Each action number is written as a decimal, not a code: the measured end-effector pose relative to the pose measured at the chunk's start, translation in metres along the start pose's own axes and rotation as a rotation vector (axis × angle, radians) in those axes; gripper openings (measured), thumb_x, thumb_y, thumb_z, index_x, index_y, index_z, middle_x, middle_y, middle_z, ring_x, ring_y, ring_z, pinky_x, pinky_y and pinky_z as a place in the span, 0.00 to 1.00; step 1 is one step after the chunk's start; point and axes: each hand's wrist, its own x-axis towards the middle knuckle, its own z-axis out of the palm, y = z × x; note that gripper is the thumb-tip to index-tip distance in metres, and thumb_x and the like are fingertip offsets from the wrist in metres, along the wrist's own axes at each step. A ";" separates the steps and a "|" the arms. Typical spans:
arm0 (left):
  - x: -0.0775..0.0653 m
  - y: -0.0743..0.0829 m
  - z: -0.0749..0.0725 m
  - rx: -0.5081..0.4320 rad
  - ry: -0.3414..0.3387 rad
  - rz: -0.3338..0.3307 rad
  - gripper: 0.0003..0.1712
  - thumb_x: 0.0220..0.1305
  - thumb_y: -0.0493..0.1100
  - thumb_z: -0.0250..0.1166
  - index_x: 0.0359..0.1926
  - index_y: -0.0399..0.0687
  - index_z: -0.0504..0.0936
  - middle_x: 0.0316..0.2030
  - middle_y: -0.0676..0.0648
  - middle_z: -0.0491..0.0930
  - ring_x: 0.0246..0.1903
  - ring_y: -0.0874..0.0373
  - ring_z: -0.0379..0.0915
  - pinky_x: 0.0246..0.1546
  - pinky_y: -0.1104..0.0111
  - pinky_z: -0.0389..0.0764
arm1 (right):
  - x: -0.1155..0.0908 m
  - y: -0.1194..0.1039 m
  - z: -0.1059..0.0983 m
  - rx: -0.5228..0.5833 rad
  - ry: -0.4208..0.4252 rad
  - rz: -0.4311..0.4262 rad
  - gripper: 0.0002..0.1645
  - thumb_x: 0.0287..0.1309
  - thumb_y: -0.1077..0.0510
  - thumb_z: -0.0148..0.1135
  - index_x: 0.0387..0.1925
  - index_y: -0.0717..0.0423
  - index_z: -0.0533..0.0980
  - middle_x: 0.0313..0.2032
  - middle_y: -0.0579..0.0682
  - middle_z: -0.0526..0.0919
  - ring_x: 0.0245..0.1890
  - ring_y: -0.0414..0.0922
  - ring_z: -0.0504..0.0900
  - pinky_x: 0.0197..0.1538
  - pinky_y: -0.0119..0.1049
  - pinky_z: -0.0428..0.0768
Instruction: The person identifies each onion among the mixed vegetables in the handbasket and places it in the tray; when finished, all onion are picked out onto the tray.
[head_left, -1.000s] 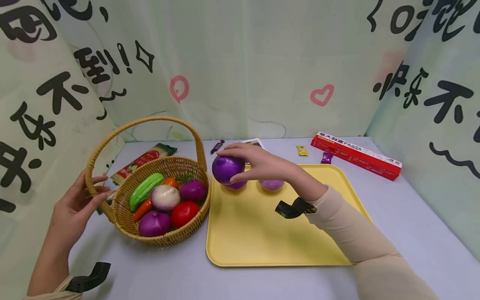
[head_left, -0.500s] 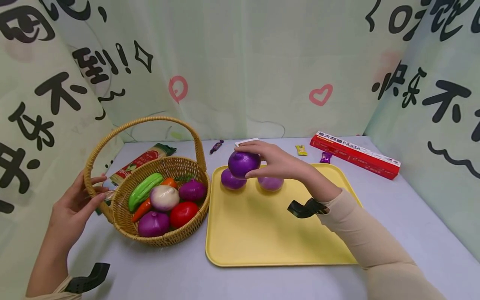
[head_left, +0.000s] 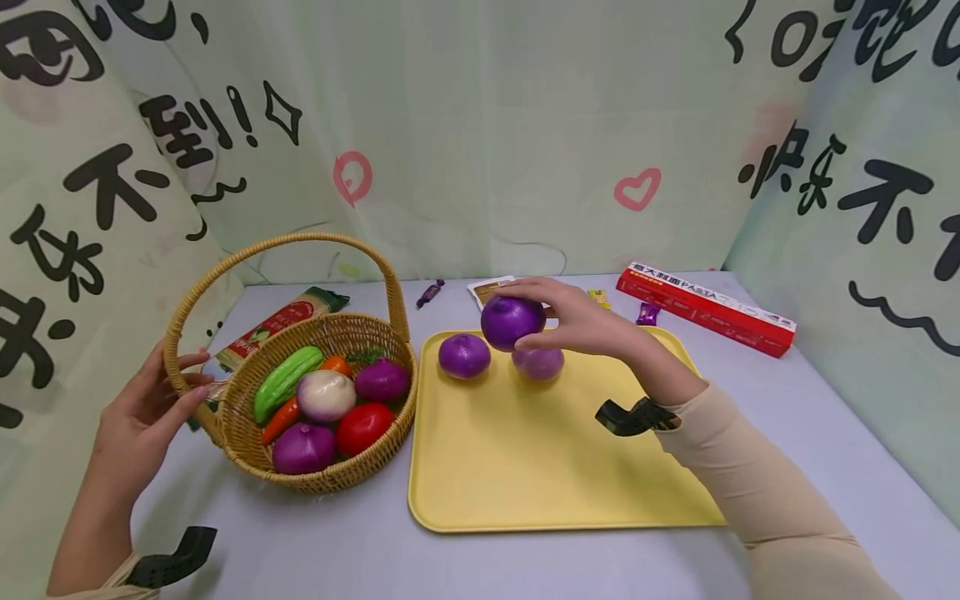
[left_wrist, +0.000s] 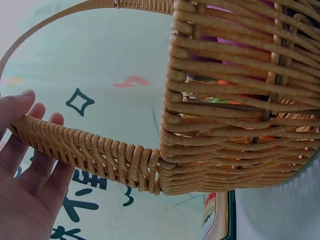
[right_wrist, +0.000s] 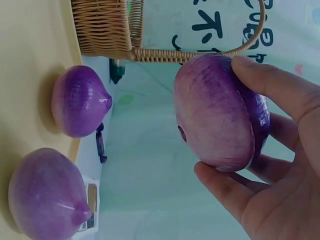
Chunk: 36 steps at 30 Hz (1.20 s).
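Note:
My left hand [head_left: 142, 408] grips the lower left part of the handle of a wicker basket [head_left: 330, 482]; in the left wrist view the thumb and fingers lie on either side of it. My right hand [head_left: 581, 321] holds a purple onion [head_left: 510, 323] between thumb and fingers, raised above the far part of a yellow tray [head_left: 525, 458]. On that tray sit a dark purple onion [head_left: 464, 356] and a paler onion [head_left: 538, 364], the paler one partly behind the held onion. The basket contains two more purple onions, a white-and-purple bulb [head_left: 326, 395], a tomato [head_left: 363, 428], a green ridged vegetable [head_left: 288, 383] and carrots [head_left: 285, 419].
A red pasta box [head_left: 705, 308] lies at the back right. Behind the tray are a purple candy [head_left: 431, 293], a flat packet [head_left: 487, 289], a yellow candy [head_left: 598, 297] and another purple candy [head_left: 648, 314]. A red-and-green bag [head_left: 270, 329] lies behind the basket.
My right hand has carried the purple onion rightward, from over the dark onion to over the paler one, uncovering the dark onion on the tray. The left hand stays on the handle.

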 end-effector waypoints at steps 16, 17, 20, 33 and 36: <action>0.000 -0.002 -0.001 0.013 -0.006 -0.004 0.40 0.65 0.39 0.58 0.72 0.67 0.51 0.53 0.75 0.69 0.45 0.86 0.68 0.38 0.94 0.68 | -0.017 0.016 -0.014 0.032 0.063 0.100 0.40 0.50 0.54 0.71 0.65 0.48 0.66 0.63 0.53 0.68 0.61 0.52 0.70 0.58 0.51 0.76; 0.000 -0.002 -0.001 0.014 -0.006 -0.006 0.40 0.65 0.39 0.58 0.72 0.67 0.51 0.53 0.75 0.69 0.45 0.86 0.68 0.38 0.94 0.68 | -0.019 0.018 -0.015 0.030 0.070 0.109 0.40 0.50 0.53 0.71 0.65 0.46 0.66 0.63 0.53 0.68 0.61 0.52 0.70 0.58 0.52 0.76; 0.000 -0.002 -0.001 0.017 -0.006 -0.010 0.40 0.65 0.39 0.58 0.72 0.68 0.51 0.53 0.75 0.69 0.45 0.86 0.68 0.38 0.94 0.68 | -0.025 0.023 -0.017 0.031 0.088 0.128 0.40 0.50 0.53 0.70 0.65 0.44 0.66 0.63 0.52 0.68 0.62 0.52 0.68 0.58 0.53 0.76; 0.002 -0.002 0.001 -0.010 0.018 0.023 0.38 0.63 0.34 0.60 0.71 0.60 0.57 0.50 0.76 0.69 0.44 0.85 0.71 0.40 0.93 0.70 | -0.046 0.054 -0.024 0.082 0.186 0.236 0.40 0.49 0.54 0.71 0.65 0.44 0.66 0.63 0.51 0.67 0.62 0.53 0.68 0.55 0.52 0.77; 0.002 -0.002 0.000 -0.007 0.014 0.019 0.38 0.63 0.35 0.59 0.71 0.61 0.57 0.50 0.76 0.69 0.44 0.85 0.70 0.40 0.93 0.70 | -0.052 0.061 -0.024 0.116 0.192 0.274 0.40 0.50 0.54 0.70 0.65 0.44 0.65 0.63 0.52 0.67 0.62 0.56 0.67 0.55 0.52 0.78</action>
